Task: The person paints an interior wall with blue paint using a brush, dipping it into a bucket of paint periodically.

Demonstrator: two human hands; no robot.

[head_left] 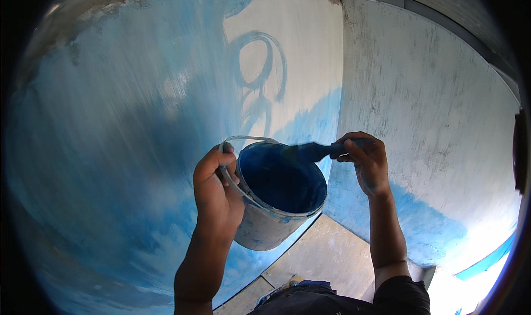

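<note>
My left hand (217,179) is closed round the handle and rim side of a paint bucket (265,229), which hangs tilted in front of me. Its inside is coated dark blue; how much paint lies in it is too dark to tell. A paintbrush (318,151) with a blue-stained handle is pinched in my right hand (362,157). The brush lies level across the bucket's far right rim, its bristle end over the opening. A pale wire-like bucket handle (249,137) arches above the rim.
The wall ahead (177,83) is streaked with blue, with a white patch bearing blue looped strokes. A greyish-white wall (426,88) meets it at a corner on the right, blue along its lower part. Pale floor tiles (326,254) show below the bucket.
</note>
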